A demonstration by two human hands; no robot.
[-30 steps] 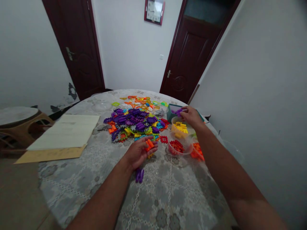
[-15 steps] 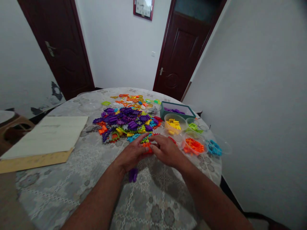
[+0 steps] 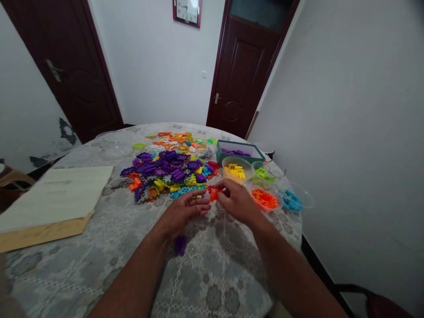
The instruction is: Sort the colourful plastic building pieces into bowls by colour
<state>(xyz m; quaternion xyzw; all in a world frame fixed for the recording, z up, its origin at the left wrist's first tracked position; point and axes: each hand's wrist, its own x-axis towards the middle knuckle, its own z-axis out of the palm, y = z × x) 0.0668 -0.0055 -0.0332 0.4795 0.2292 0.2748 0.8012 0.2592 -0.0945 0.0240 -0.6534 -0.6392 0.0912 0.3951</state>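
Observation:
My right hand (image 3: 235, 198) pinches an orange plastic piece (image 3: 214, 194) between thumb and fingers, just in front of the pile. Beside it my left hand (image 3: 185, 211) is open, its fingers stretched toward that piece with nothing in them. A heap of plastic gear pieces (image 3: 165, 170), mostly purple with yellow, blue, green and grey among them, lies beyond both hands. Close to my left wrist a purple piece (image 3: 180, 245) rests alone on the patterned tablecloth (image 3: 205, 265).
On the right stand clear bowls of yellow pieces (image 3: 236, 172), orange pieces (image 3: 265, 198), green pieces (image 3: 264, 174) and blue pieces (image 3: 291, 201). Behind them is a green box (image 3: 243, 154) with purple pieces. Flat orange pieces (image 3: 172, 139) lie far back. Paper sheets (image 3: 59, 194) cover the left side.
My hands have drawn apart. The right has moved slightly right with the orange piece, and the left hand's fingers have come away from it. The view has shifted a little.

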